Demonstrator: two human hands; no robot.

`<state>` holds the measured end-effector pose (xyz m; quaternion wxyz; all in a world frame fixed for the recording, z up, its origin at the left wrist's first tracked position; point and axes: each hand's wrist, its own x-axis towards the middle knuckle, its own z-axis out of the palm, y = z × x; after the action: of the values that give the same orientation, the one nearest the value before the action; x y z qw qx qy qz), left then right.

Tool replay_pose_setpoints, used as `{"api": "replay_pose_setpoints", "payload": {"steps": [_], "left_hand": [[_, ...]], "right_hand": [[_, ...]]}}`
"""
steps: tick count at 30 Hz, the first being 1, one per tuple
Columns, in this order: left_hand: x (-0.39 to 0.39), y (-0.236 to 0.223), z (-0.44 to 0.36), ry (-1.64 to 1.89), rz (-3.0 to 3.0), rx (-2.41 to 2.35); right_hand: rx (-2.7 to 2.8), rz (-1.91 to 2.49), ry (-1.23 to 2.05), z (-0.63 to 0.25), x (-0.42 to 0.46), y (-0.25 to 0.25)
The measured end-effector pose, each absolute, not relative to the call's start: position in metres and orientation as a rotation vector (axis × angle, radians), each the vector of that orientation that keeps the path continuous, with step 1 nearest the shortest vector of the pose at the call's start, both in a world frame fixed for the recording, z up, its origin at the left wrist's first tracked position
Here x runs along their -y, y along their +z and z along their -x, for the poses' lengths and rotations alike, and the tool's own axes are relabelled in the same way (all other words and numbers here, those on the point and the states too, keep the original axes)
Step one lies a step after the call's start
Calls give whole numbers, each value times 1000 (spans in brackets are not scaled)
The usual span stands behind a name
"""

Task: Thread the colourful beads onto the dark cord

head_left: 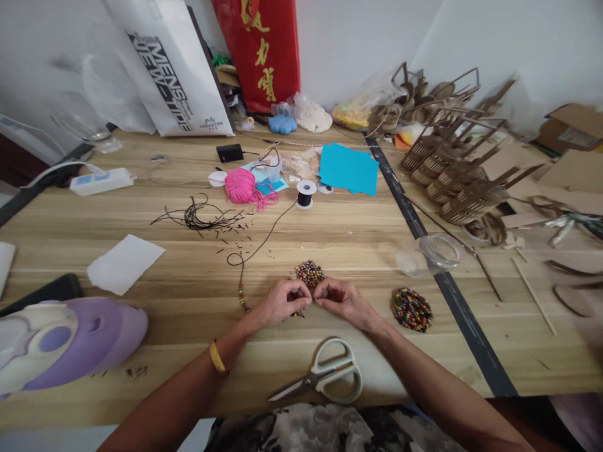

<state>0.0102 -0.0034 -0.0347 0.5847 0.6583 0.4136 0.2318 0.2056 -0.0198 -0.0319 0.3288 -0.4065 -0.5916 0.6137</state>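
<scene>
My left hand and my right hand meet fingertip to fingertip on the wooden table, both pinched shut. What they pinch is too small to make out. A dark cord strung with a few coloured beads runs from beside my left hand back to a black spool. A small heap of mixed beads lies just beyond my fingers. A second heap of beads sits to the right of my right hand.
White-handled scissors lie near the front edge. Pink yarn, cut cord scraps, blue paper and a clear lid lie further back. A purple-and-white device sits at left, wooden cutouts at right.
</scene>
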Motion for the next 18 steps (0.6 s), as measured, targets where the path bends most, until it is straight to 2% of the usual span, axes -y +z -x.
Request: {"api": "replay_pose_setpoints", "payload": {"steps": [18], "left_hand": [[4, -35, -12, 544, -1554, -972]], "right_hand": [[1572, 1080, 1595, -205, 20, -33]]}}
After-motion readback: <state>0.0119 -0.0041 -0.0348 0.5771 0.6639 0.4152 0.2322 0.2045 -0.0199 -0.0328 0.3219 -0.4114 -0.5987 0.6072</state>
